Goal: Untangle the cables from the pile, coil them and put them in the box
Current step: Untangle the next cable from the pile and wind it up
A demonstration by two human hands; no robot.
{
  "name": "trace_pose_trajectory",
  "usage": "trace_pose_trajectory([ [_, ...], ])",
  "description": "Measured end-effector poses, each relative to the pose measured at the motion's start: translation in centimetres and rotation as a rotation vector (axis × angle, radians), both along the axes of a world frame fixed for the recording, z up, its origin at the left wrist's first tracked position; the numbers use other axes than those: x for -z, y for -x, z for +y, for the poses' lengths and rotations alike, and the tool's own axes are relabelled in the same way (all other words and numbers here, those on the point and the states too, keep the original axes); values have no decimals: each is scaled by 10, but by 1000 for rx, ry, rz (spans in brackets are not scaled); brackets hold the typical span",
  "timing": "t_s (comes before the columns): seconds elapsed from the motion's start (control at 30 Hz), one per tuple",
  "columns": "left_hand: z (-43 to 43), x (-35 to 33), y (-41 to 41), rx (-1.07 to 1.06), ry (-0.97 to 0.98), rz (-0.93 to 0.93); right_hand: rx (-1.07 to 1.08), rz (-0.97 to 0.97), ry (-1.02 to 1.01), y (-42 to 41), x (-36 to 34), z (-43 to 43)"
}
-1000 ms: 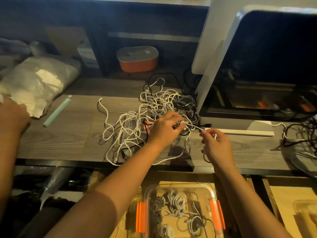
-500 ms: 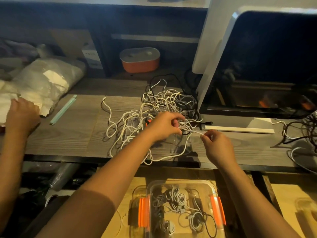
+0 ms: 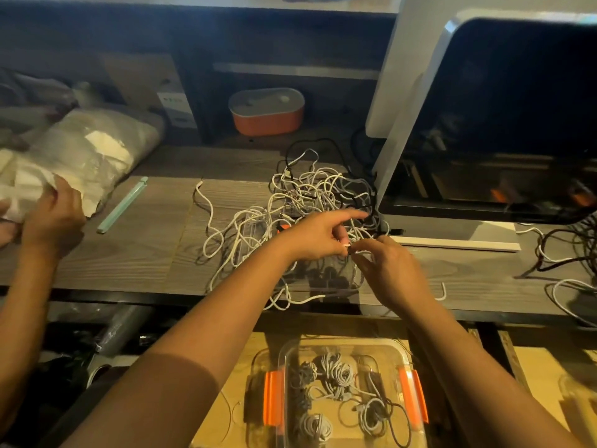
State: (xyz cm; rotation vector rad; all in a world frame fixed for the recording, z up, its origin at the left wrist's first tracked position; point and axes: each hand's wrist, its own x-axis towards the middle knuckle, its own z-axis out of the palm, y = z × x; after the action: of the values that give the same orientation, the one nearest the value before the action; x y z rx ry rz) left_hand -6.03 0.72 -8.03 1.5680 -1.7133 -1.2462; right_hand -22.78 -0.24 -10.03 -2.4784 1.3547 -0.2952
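Observation:
A tangled pile of white and black cables lies on the grey wooden desk, just left of a monitor. My left hand hovers over the pile's near side, index finger stretched out, thumb and other fingers pinching a white cable. My right hand meets it fingertip to fingertip and pinches the same cable. Loops of white cable hang over the desk's front edge. Below the desk stands a clear box with orange latches, holding several coiled cables.
Another person's hand grips a plastic-wrapped bag at the far left. A mint green strip lies beside it. An orange container sits at the back. The monitor fills the right; more cables lie under it.
My right hand has moved left until its fingertips meet my left hand's. My left index finger has straightened. The other person's hand has reached up onto the bag.

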Motion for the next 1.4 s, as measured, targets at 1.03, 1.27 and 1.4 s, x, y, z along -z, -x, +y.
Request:
trace_pose_trajectory([
  [1.03, -7, -2, 1, -111, 182, -836, 390, -173, -255, -2, 13, -18],
  [1.27, -1, 15, 4, -815, 165, 399, 423, -357, -331, 0, 10, -22],
  [1.4, -2, 4, 12, -671, 137, 317, 452, -369, -349, -1, 10, -23],
])
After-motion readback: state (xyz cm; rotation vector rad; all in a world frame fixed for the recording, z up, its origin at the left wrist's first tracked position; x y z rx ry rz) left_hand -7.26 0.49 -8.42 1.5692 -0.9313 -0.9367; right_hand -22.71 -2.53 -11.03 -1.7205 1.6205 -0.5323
